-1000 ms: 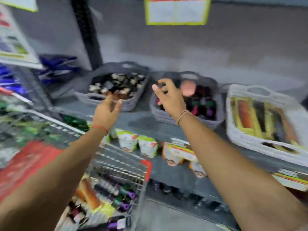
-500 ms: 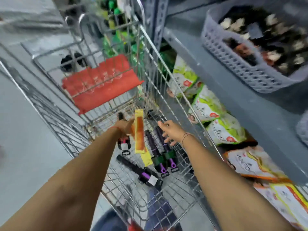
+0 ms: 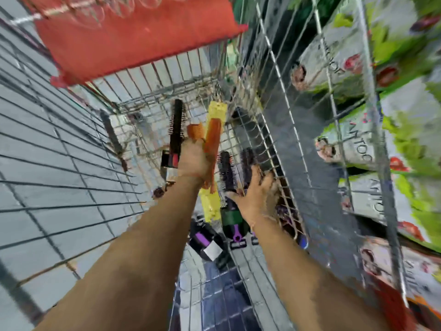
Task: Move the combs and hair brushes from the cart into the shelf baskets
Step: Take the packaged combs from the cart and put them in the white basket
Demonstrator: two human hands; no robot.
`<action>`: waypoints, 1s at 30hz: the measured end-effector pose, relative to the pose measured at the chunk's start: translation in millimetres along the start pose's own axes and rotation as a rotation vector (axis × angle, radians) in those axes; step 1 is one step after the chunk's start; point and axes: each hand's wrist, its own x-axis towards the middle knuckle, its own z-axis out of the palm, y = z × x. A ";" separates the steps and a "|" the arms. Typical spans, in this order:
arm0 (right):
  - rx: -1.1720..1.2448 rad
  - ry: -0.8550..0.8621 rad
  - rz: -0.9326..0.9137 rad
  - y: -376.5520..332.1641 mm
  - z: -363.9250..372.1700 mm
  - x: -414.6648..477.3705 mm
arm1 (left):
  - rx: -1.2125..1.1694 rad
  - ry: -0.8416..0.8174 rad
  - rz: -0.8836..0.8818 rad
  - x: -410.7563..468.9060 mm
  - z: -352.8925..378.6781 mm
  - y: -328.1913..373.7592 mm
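Left hand (image 3: 194,161): arm extended into cart (image 3: 167,75), fingers clamped on orange comb (image 3: 212,139). Right hand (image 3: 256,189): fingers spread, over brushes (image 3: 226,172), empty.

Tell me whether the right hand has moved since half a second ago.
Yes. The right hand has gone deeper into the cart, from above the round hair brushes down onto them, beside the right wire wall.

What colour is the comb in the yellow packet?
Orange. The comb sits on its yellow card, held by the left hand, seen clearly in the head view.
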 end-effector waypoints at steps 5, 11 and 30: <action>0.104 0.311 -0.232 -11.0 -5.7 4.2 | -0.242 0.044 -0.378 -15.1 32.3 4.4; 0.136 -0.055 -0.403 -72.3 -22.5 36.1 | -0.635 0.149 -0.686 -38.8 29.7 -11.4; 0.371 0.049 0.079 -83.4 -13.7 64.3 | -0.695 0.074 -0.701 -23.0 33.5 -16.2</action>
